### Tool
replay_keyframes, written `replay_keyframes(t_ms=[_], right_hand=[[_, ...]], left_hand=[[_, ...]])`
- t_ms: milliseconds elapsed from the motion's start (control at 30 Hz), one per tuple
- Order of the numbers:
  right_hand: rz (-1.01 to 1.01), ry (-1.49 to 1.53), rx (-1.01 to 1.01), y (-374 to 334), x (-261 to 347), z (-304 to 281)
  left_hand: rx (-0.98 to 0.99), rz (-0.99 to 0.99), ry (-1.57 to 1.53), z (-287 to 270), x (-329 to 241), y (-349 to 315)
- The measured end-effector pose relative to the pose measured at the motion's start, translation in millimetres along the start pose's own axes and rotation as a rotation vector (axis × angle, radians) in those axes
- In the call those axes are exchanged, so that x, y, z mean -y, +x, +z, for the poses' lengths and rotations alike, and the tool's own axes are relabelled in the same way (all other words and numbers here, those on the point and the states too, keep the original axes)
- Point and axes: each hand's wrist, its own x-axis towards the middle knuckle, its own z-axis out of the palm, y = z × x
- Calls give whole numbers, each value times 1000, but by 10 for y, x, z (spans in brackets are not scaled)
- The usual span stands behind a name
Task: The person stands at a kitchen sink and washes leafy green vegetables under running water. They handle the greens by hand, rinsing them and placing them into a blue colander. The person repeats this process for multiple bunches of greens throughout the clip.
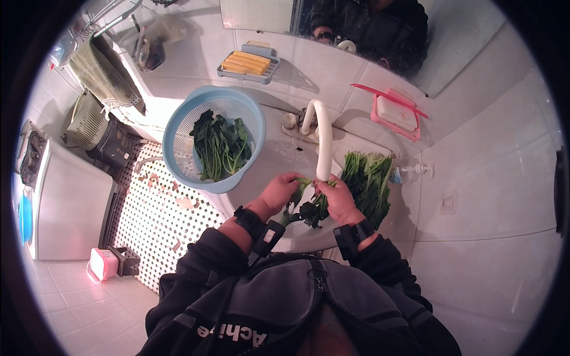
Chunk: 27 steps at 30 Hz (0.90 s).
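Over the white sink (pixel 255 190), my left hand (pixel 279 194) and my right hand (pixel 339 200) are close together below the white curved faucet (pixel 324 142). Both have their fingers closed on leafy greens (pixel 313 212), whose dark leaves hang down between them. Just right of my right hand lies a bunch of leafy greens (pixel 371 178), stems toward the wall. To the left, a blue colander (pixel 172 160) rests on the sink's side, with dark leafy greens (pixel 218 145) in it. Whether water runs from the faucet I cannot tell.
A pump bottle (pixel 415 171) stands right of the bunch. On the wall are a grey rack (pixel 249 63) with yellow bars and a pink soap dish (pixel 396 114). A mirror (pixel 362 29) hangs above. A pink-white bucket (pixel 103 264) stands on the floor at left.
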Motion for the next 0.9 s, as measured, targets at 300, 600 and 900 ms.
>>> replay_keyframes(t_ms=[300,600,900], right_hand=[[-36,-50,72,-45,18,123],[76,-106,115,-52,45,-5],[59,-11,61,-113,166,68]], left_hand=[[34,77,61,69,-14,-1],[-288,145,473,-13,-41,28],[-79,-46,-166,42,-18,12]])
